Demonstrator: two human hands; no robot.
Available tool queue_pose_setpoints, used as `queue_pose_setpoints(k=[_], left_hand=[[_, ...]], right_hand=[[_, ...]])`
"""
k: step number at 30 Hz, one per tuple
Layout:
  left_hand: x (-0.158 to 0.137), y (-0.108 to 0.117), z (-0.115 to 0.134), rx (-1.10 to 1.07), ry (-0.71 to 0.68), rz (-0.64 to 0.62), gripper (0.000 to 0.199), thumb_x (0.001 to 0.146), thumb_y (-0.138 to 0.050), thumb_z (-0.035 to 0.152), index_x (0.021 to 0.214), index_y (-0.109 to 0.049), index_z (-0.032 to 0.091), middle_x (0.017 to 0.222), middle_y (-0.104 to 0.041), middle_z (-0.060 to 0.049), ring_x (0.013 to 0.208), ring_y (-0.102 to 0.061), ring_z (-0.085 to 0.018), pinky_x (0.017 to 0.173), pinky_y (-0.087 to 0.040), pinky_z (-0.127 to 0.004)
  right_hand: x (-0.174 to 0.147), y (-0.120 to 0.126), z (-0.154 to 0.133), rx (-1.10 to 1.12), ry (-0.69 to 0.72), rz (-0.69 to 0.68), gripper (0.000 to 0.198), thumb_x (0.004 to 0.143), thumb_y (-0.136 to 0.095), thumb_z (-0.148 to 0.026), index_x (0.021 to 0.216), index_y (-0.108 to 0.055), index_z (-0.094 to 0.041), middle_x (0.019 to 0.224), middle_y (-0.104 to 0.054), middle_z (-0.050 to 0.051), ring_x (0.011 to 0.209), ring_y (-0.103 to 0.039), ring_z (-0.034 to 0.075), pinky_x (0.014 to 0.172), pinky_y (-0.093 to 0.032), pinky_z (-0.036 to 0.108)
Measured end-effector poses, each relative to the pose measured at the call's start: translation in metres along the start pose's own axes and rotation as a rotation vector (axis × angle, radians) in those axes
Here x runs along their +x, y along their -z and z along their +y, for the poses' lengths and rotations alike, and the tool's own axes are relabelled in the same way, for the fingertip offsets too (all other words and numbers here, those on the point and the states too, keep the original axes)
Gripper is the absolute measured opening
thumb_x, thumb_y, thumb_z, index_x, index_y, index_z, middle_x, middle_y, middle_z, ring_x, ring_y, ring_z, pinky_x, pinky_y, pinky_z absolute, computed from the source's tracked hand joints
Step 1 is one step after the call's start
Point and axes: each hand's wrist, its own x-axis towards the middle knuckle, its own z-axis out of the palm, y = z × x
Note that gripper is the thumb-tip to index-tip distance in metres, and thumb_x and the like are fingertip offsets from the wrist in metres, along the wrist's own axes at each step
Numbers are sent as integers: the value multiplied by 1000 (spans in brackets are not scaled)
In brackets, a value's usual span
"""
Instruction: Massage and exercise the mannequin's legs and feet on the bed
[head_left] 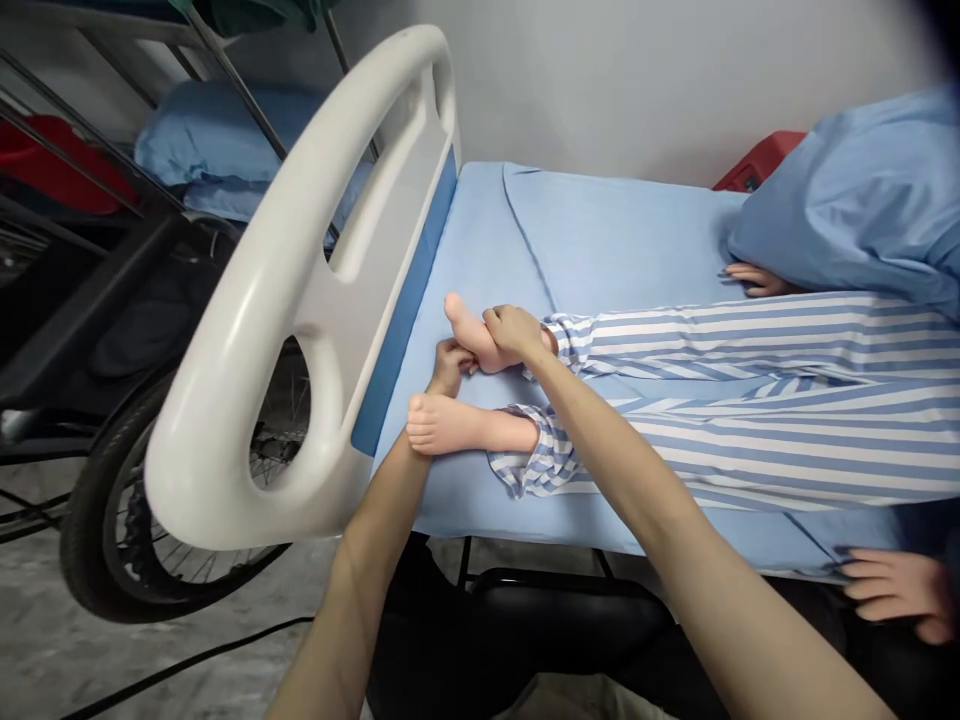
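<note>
A figure in blue-and-white striped trousers [750, 335] lies on the bed; its smooth feet look like a manikin's. My right hand [513, 332] wraps over the far foot [466, 326] near the ankle, thumb across the top. At the sole side of that foot, just behind the toes, my left hand [448, 368] has its fingers curled against it; part of the grip is hidden. The near foot [450, 424] rests across my left forearm, its toes pointing up and toward the footboard.
A white footboard [247, 230] with cut-out handles stands close on the left, a wheelchair wheel [112, 520] behind it. Light blue sheet [622, 225] covers the mattress. At the right are blue bedding [885, 190], the figure's hand [757, 278] and another hand [896, 587] at the bed's near edge.
</note>
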Motion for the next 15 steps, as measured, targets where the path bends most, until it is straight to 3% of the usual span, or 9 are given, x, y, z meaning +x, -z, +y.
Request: queue_pose_setpoints(k=[7,12,15], left_hand=[[1,-2,-1,-99,79,-108,27,97,-9,9,75,-19,22,82,-42,-7,116,-54,-28,84,-50,-48],[3,-1,-3,-115,77,-227,29,99,-10,13,81,-31,22,99,-48,-12,121,-50,-34,84,-47,-50],[3,0,-3,-100,76,-328,35,100,-7,16,90,-40,20,111,-49,-17,124,-47,-37,83,-44,-52]], right_hand=[[0,2,-3,-58,-92,17,32,87,-52,-41,112,-64,-23,119,-68,9,102,-66,32,74,-49,35],[4,2,-3,51,-190,17,38,99,-32,-36,104,-67,-22,115,-69,10,104,-66,30,78,-49,35],[3,0,-3,38,-163,14,32,96,-42,-41,107,-65,-21,115,-68,11,103,-65,32,80,-49,37]])
